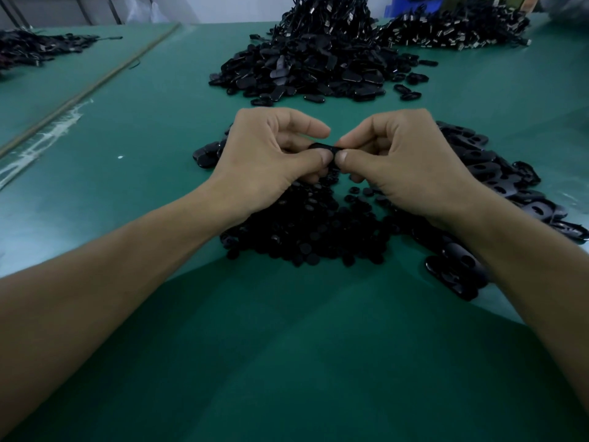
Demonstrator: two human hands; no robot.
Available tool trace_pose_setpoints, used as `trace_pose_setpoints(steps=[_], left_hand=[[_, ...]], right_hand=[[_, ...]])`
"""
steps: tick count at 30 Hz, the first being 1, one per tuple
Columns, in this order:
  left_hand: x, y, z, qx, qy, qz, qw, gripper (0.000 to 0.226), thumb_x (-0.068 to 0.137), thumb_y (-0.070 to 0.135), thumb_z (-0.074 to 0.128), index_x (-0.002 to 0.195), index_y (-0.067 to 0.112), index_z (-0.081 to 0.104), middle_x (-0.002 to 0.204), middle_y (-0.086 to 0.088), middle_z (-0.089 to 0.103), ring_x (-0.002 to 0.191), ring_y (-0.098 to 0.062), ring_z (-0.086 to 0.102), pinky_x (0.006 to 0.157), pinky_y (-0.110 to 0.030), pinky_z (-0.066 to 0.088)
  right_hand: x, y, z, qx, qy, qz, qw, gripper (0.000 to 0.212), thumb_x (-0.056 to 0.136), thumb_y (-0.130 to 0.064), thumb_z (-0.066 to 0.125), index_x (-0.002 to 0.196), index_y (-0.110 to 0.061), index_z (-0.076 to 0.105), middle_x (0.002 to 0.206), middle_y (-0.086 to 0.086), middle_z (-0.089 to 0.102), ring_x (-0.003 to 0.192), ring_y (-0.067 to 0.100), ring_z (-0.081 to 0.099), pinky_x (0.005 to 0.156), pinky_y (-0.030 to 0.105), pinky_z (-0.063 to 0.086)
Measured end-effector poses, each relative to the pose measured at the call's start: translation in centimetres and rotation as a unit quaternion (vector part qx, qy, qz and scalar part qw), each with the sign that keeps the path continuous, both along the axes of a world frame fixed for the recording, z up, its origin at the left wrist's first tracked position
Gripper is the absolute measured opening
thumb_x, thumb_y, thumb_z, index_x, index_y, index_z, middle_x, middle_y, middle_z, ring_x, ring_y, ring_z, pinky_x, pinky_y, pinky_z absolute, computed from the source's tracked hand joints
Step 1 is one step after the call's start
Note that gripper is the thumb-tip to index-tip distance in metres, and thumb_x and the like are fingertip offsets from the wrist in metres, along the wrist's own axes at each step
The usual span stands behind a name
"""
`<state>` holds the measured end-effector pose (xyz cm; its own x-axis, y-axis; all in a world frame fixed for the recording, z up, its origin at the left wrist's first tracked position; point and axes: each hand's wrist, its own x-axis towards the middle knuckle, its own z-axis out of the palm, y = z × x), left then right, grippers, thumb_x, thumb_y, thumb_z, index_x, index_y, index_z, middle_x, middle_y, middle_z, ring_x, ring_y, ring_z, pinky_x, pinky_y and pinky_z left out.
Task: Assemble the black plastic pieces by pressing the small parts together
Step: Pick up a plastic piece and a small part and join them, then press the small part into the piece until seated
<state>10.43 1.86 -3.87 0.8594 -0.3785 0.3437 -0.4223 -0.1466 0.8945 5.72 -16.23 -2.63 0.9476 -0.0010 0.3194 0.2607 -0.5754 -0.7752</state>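
The left hand (271,157) and right hand (404,161) each pinch one black oval piece (325,147) between thumb and forefinger. Small round caps (302,237) heap at 6 o'clock below it, slotted plates (497,177) at 3, and a tall pile (312,65) at 12. A blue crate (411,6) sits at 1, its contents unclear. The green table (287,346) lies bare at 6 and 9.

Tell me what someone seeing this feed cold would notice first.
First, the left hand and right hand meeting mid-frame, both pinching one small black piece between thumbs and fingers. Under them, a heap of small round black parts lies on the green table. A taller pile of oblong black pieces sits farther back.
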Motion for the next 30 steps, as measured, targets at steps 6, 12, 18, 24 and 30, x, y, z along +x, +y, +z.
trace_pose_setpoints(steps=[6,12,18,24,30], left_hand=[[0.3,0.1,0.0,0.026,-0.027,0.03,0.999,0.016,0.083,0.002,0.079,0.089,0.016,0.072,0.073,-0.004,0.076,0.065,-0.019,0.075,0.065,-0.028,0.06],[0.8,0.8,-0.3,0.034,-0.126,0.135,0.982,0.017,0.086,0.011,0.076,0.093,0.027,0.072,0.081,0.01,0.075,0.069,-0.006,0.073,0.071,-0.022,0.059],[2.3,2.4,-0.3,0.063,-0.14,0.201,0.967,0.015,0.089,0.019,0.075,0.097,0.031,0.072,0.082,0.014,0.072,0.068,-0.002,0.071,0.06,-0.014,0.054],[3.6,3.2,-0.8,0.12,-0.144,0.229,0.955,0.012,0.085,0.027,0.08,0.095,0.029,0.074,0.078,0.02,0.066,0.07,0.011,0.063,0.07,-0.005,0.049],[3.9,3.5,-1.2,0.171,-0.145,0.239,0.945,0.016,0.087,0.03,0.078,0.101,0.021,0.077,0.079,0.024,0.062,0.064,0.02,0.054,0.065,0.001,0.039]], right_hand=[[0.0,0.1,0.0,-0.017,0.006,-0.001,1.0,0.016,0.093,-0.015,0.067,0.091,-0.03,0.071,0.073,-0.01,0.072,0.071,0.0,0.069,0.061,0.012,0.049],[-0.2,0.2,-0.3,-0.32,0.034,-0.108,0.941,0.032,0.101,-0.024,0.052,0.131,-0.016,0.063,0.125,0.009,0.066,0.117,0.03,0.058,0.101,0.041,0.047],[-1.5,0.5,0.3,-0.44,0.167,-0.195,0.86,0.034,0.103,-0.036,0.041,0.12,-0.011,0.056,0.125,0.022,0.054,0.123,0.047,0.045,0.104,0.051,0.034],[-1.5,0.7,0.4,-0.416,0.156,-0.176,0.878,0.018,0.1,-0.024,0.047,0.107,-0.01,0.056,0.101,0.013,0.054,0.11,0.043,0.055,0.093,0.048,0.041],[-0.8,-1.2,0.1,-0.345,0.118,-0.178,0.914,0.035,0.094,0.002,0.05,0.125,-0.011,0.06,0.095,0.015,0.06,0.077,0.033,0.054,0.077,0.046,0.051]])
